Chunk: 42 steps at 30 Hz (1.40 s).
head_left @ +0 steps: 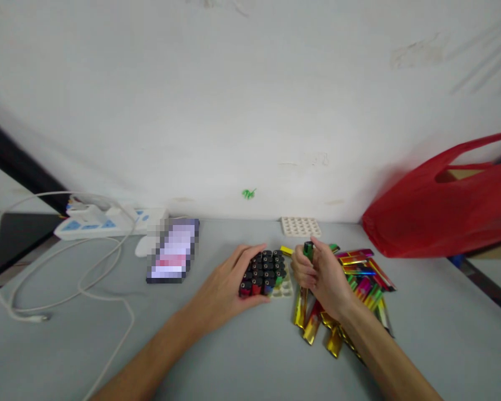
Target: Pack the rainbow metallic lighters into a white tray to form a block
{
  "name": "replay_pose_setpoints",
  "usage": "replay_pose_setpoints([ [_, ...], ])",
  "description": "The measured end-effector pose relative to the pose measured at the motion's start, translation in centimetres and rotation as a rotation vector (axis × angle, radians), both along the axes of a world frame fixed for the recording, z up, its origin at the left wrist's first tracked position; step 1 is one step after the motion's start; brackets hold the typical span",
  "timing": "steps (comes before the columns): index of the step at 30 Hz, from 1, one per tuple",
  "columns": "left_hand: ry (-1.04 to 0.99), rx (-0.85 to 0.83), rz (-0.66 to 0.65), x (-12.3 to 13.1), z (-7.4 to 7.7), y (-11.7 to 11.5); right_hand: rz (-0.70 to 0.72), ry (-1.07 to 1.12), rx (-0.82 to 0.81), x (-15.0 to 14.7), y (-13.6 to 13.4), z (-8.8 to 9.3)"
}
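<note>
A white tray [286, 288] packed with several upright lighters [264, 273], black caps up, sits on the grey table. My left hand [227, 285] is wrapped around the tray's left side, fingers curled over the lighters. My right hand [323, 275] pinches one green lighter [308, 250] upright, just right of the tray. Under and beside that hand lies a heap of shiny multicoloured lighters [361, 278].
An empty white grid tray [301, 226] lies by the wall. A phone [173, 252] rests left of the tray, with a white power strip [104, 221] and looping cable [67, 289] further left. A red plastic bag [446, 206] bulges at the right.
</note>
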<state>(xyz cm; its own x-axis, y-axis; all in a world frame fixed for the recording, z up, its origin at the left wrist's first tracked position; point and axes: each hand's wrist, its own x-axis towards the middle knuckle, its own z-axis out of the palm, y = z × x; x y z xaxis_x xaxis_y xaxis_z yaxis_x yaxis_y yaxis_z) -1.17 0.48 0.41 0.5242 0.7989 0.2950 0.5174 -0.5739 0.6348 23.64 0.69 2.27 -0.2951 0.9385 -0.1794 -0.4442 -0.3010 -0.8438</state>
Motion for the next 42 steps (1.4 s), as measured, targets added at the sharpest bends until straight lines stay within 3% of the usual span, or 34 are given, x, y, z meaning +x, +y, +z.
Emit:
replay_pose_setpoints([
  [11, -0.012, 0.030, 0.005, -0.1, 0.0, -0.2, 0.040, 0.065, -0.025, 0.1, 0.0, -0.1],
  [17, -0.022, 0.257, 0.000, 0.0, 0.5, -0.3, 0.049, 0.054, -0.024, -0.1, -0.1, -0.1],
  [23, -0.046, 0.471, -0.095, 0.0, 1.2, -0.5, 0.027, 0.023, -0.009, -0.2, -0.3, -0.2],
  [42, -0.106, 0.501, -0.119, 0.3, 1.2, -0.8, -0.041, 0.008, 0.022, -0.8, -0.5, 0.1],
])
